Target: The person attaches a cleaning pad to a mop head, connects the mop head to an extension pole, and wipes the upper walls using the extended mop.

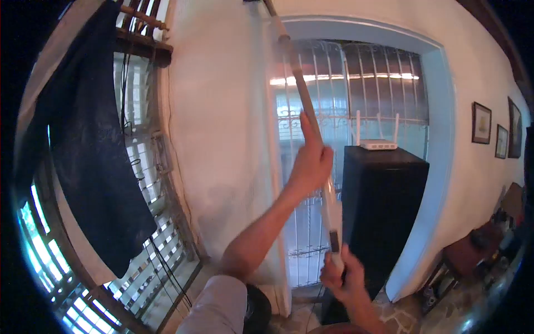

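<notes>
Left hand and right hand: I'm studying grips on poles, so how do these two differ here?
The left hand grips higher up the pole; the right hand holds it lower, just below a dark band. A pale sleeve shows on the left hand's arm, while only bare forearm shows behind the right hand. Both hold the same pole.

1. A tall black cabinet (384, 195) stands on a floor (407, 316) of irregular stone-patterned pieces.
2. Behind the cabinet, a white metal grille (346, 78) with scrollwork spans an opening in a pale blue frame (436, 167); a bright streak of light (384, 75) shows there.
3. Left of the cabinet: a pale wall (217, 128), then, farther out, a louvred window (133, 153) letting in daylight.
4. Right of the cabinet: framed pictures (481, 122) hang above a reddish-brown seat (471, 249).
</notes>
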{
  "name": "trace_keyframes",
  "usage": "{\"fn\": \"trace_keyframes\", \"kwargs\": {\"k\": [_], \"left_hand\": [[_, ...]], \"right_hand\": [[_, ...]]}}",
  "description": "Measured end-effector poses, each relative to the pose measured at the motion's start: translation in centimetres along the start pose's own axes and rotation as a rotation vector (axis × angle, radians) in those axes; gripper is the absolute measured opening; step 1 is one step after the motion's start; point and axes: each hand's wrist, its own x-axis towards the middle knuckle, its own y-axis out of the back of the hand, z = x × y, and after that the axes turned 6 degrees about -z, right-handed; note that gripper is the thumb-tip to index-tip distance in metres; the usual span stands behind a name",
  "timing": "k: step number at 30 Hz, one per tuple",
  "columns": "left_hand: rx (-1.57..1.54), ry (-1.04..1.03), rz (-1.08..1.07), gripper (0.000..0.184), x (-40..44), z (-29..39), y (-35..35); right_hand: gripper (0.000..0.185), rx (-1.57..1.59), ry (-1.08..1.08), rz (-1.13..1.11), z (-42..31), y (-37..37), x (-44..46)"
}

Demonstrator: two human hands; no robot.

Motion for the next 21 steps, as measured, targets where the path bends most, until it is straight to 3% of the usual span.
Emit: {"fn": "trace_keyframes", "kwargs": {"k": [6, 9, 12, 14, 16, 17, 21], "left_hand": [[0.164, -0.191, 0.197, 0.096, 15.4, 5.7, 4.5], [0.024, -0.066, 0.062, 0.093, 15.4, 9.9, 5.6], [0.173, -0.159, 0.163, 0.091, 14.3, 5.2, 3.0], [0.132, -0.305, 0.125, 0.097, 8.9, 2.5, 0.1], [0.143, -0.292, 0.111, 0.097, 3.4, 4.6, -1.4], [-0.007, -0.132, -0.017, 0.094, 1.6, 6.6, -1.3], [0.026, -0.247, 0.068, 0.093, 6.1, 7.0, -2.5]], "right_hand": [[0.045, -0.211, 0.185, -0.098, -12.0, -11.0, 6.7], [0.045, -0.196, 0.224, -0.189, -13.6, -12.2, 7.5], [0.048, -0.222, 0.199, -0.075, -10.8, -9.8, 4.2], [0.051, -0.165, 0.125, -0.015, -7.1, -6.4, 0.5], [0.053, -0.143, 0.095, 0.009, -5.2, -5.0, -3.2], [0.054, -0.072, 0.068, 0.039, -4.8, -5.5, -4.9], [0.050, -0.001, 0.101, -0.023, -8.6, -7.0, -4.8]]}}
